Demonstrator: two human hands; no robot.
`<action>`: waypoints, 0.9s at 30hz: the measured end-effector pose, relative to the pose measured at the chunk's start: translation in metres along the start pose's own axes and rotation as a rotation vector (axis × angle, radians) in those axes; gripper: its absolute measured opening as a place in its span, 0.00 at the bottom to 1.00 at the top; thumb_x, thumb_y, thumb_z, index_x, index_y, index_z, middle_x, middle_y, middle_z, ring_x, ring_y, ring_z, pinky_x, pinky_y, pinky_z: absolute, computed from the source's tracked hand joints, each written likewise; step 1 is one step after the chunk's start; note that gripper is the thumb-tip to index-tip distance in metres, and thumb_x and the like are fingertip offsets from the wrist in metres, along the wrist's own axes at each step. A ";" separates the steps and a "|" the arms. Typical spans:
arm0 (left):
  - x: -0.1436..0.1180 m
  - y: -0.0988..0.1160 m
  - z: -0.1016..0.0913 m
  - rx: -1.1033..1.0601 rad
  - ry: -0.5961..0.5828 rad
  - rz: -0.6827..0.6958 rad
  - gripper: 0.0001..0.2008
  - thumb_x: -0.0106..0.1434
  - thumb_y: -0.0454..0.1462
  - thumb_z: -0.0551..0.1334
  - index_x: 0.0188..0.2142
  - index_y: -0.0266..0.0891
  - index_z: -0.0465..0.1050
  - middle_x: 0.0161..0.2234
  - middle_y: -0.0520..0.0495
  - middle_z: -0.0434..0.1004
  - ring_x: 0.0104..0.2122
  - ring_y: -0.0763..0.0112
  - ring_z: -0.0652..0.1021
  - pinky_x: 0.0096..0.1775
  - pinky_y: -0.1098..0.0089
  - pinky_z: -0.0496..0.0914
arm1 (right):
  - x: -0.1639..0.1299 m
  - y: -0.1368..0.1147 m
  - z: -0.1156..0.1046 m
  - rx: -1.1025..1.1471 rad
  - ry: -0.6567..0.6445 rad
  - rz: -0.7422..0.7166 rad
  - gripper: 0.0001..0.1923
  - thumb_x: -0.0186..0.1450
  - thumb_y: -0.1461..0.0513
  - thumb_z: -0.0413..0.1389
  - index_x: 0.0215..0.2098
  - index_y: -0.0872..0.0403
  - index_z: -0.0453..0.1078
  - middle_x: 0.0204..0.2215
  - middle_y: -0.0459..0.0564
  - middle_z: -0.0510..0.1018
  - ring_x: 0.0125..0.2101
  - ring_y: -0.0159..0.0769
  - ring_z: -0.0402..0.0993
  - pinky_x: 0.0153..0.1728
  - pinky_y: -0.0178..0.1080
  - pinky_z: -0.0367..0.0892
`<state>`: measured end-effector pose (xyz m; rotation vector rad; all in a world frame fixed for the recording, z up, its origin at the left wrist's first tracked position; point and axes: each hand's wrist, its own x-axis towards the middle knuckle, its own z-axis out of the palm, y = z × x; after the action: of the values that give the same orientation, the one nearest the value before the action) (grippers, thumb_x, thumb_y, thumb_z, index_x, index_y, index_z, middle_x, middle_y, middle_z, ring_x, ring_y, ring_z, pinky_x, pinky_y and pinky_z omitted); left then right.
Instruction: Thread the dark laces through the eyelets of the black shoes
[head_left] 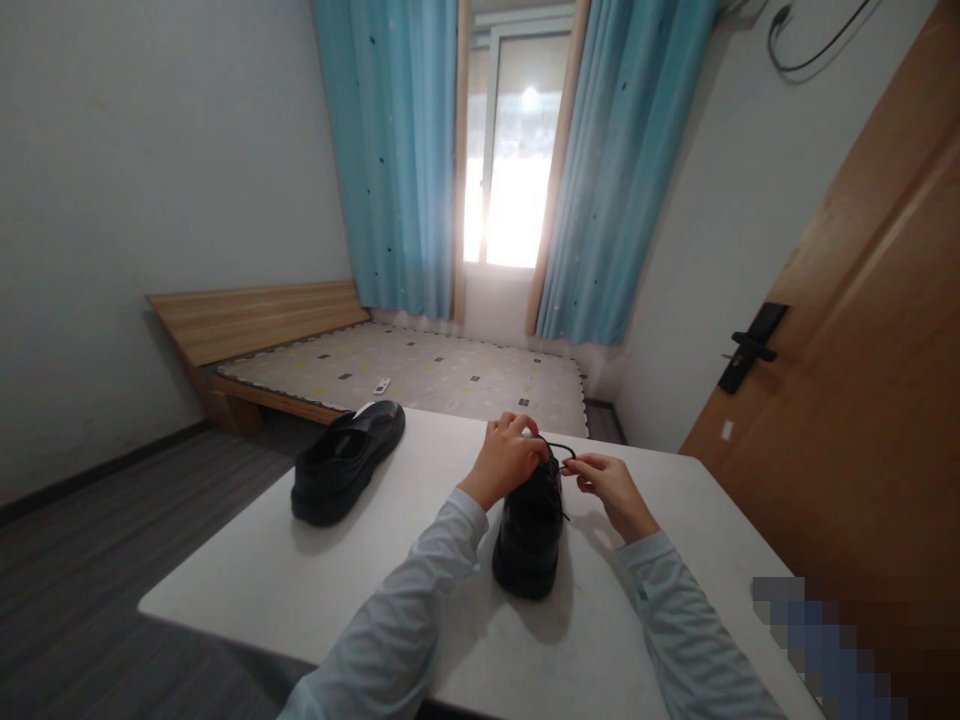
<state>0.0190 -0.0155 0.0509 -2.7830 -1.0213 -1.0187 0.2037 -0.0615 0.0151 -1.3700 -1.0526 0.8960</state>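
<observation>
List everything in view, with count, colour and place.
shoe being laced: 1, black, on the table between the hands
other shoe: 1, black, table's far left part
lace: 1, black, pinched over the near shoe
table: 1, white, foreground
bed: 1, wood frame, patterned mattress, under the window
curtains: 2, blue, either side of the window
window: 1, bright, back wall
door: 1, brown, black handle, right
left hand: 1, on the shoe's laces
right hand: 1, pinching the lace

Bright window (517, 150) between blue curtains (390, 150); low bed (405, 370); wooden door (862, 380).
</observation>
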 end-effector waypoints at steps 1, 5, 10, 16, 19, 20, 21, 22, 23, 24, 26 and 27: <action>0.000 0.001 0.000 0.001 -0.001 0.006 0.08 0.56 0.33 0.60 0.30 0.48 0.77 0.43 0.49 0.70 0.46 0.61 0.64 0.45 0.60 0.59 | 0.000 0.000 0.001 -0.002 -0.002 0.002 0.15 0.45 0.55 0.63 0.24 0.59 0.75 0.21 0.53 0.79 0.16 0.25 0.60 0.20 0.32 0.56; -0.001 0.004 0.000 0.012 0.008 0.017 0.06 0.56 0.36 0.60 0.30 0.47 0.77 0.42 0.49 0.70 0.46 0.60 0.64 0.44 0.59 0.59 | -0.001 0.001 0.003 -0.024 -0.005 -0.010 0.14 0.46 0.55 0.62 0.24 0.59 0.75 0.21 0.52 0.78 0.16 0.25 0.60 0.19 0.32 0.56; -0.001 0.006 0.001 0.035 0.045 0.034 0.06 0.56 0.40 0.61 0.30 0.46 0.77 0.40 0.49 0.72 0.45 0.60 0.64 0.43 0.60 0.59 | -0.001 0.000 0.004 -0.184 0.035 -0.105 0.13 0.46 0.56 0.61 0.21 0.59 0.75 0.16 0.48 0.74 0.15 0.26 0.59 0.18 0.32 0.54; 0.000 0.006 0.002 0.063 0.041 0.018 0.09 0.57 0.42 0.61 0.26 0.43 0.77 0.39 0.48 0.73 0.45 0.60 0.64 0.43 0.59 0.59 | 0.001 0.001 0.004 -0.320 0.063 -0.172 0.14 0.47 0.54 0.60 0.22 0.59 0.75 0.18 0.51 0.76 0.17 0.30 0.63 0.19 0.34 0.58; -0.001 0.006 0.001 0.070 0.024 -0.010 0.08 0.56 0.43 0.63 0.26 0.43 0.77 0.39 0.48 0.73 0.45 0.59 0.64 0.42 0.59 0.59 | 0.002 0.003 0.004 -0.347 0.081 -0.198 0.15 0.48 0.54 0.60 0.24 0.59 0.76 0.21 0.53 0.78 0.19 0.32 0.66 0.20 0.35 0.60; -0.001 0.006 0.001 0.071 0.019 -0.017 0.08 0.55 0.43 0.64 0.26 0.43 0.77 0.39 0.48 0.73 0.45 0.59 0.64 0.42 0.58 0.59 | 0.002 0.004 0.004 -0.347 0.096 -0.211 0.15 0.47 0.54 0.60 0.24 0.59 0.76 0.22 0.53 0.78 0.20 0.33 0.67 0.21 0.35 0.61; -0.001 0.006 0.001 0.070 0.014 -0.024 0.08 0.55 0.43 0.64 0.26 0.43 0.77 0.39 0.48 0.72 0.45 0.59 0.64 0.43 0.58 0.59 | 0.002 0.005 0.005 -0.343 0.111 -0.223 0.14 0.47 0.54 0.61 0.25 0.58 0.76 0.23 0.53 0.79 0.20 0.34 0.68 0.21 0.35 0.62; -0.001 0.006 0.001 0.069 0.010 -0.031 0.08 0.55 0.43 0.64 0.25 0.43 0.77 0.39 0.48 0.72 0.46 0.59 0.64 0.43 0.58 0.59 | 0.002 0.006 0.005 -0.337 0.124 -0.233 0.14 0.47 0.54 0.61 0.25 0.58 0.76 0.23 0.54 0.79 0.21 0.34 0.69 0.21 0.35 0.62; -0.002 0.006 0.001 0.068 0.007 -0.038 0.07 0.55 0.43 0.64 0.26 0.43 0.77 0.40 0.47 0.72 0.46 0.58 0.64 0.43 0.58 0.59 | 0.002 0.006 0.006 -0.329 0.131 -0.238 0.14 0.47 0.55 0.61 0.25 0.58 0.76 0.23 0.54 0.79 0.21 0.35 0.69 0.22 0.35 0.63; -0.002 0.006 0.001 0.067 0.004 -0.043 0.07 0.55 0.43 0.64 0.26 0.44 0.78 0.40 0.47 0.72 0.46 0.58 0.63 0.43 0.57 0.59 | 0.001 0.006 0.006 -0.323 0.132 -0.236 0.13 0.47 0.55 0.61 0.25 0.58 0.75 0.23 0.53 0.79 0.21 0.35 0.70 0.22 0.35 0.63; -0.002 0.007 0.001 0.067 0.000 -0.049 0.07 0.55 0.42 0.64 0.26 0.44 0.78 0.40 0.47 0.72 0.46 0.58 0.63 0.44 0.57 0.59 | 0.001 0.005 0.007 -0.315 0.118 -0.222 0.13 0.47 0.55 0.61 0.25 0.57 0.75 0.22 0.53 0.79 0.20 0.35 0.70 0.21 0.35 0.63; -0.002 0.007 0.001 0.067 -0.002 -0.053 0.07 0.55 0.42 0.64 0.26 0.44 0.78 0.40 0.47 0.72 0.46 0.58 0.63 0.44 0.57 0.59 | 0.000 0.005 0.008 -0.318 0.111 -0.213 0.13 0.47 0.55 0.61 0.24 0.57 0.75 0.21 0.53 0.79 0.19 0.35 0.70 0.21 0.35 0.63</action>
<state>0.0224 -0.0224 0.0507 -2.7183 -1.1132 -0.9674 0.1969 -0.0586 0.0097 -1.5147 -1.2655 0.5041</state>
